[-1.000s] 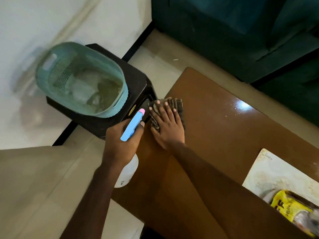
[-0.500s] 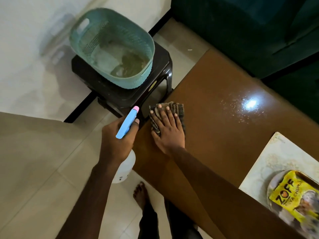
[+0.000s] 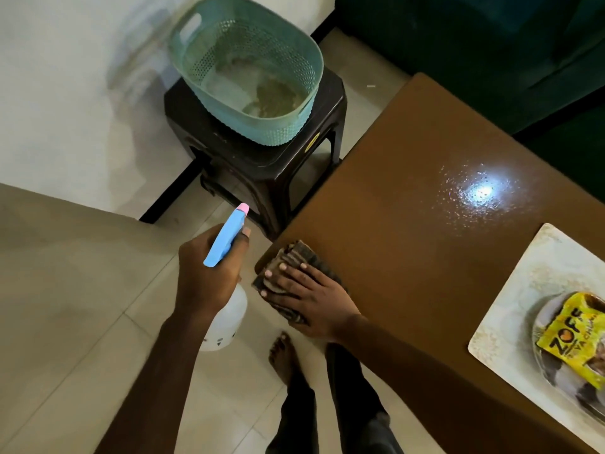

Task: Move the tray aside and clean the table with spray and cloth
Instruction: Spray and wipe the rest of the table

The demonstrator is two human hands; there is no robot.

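My left hand grips a spray bottle with a blue trigger head and white body, held over the floor just left of the table. My right hand lies flat, fingers spread, on a dark striped cloth at the near left corner of the brown table. Spray droplets glint on the tabletop further right. A pale tray sits at the table's right side, carrying a plate with a yellow packet.
A teal plastic basket rests on a dark plastic stool beyond the table's left end. A dark green sofa runs behind the table. My bare foot and trouser legs stand on the tiled floor beside the table.
My right hand has slid the cloth along the left end of the table toward the near corner. The view has shifted, and the spray bottle stays in my left hand.
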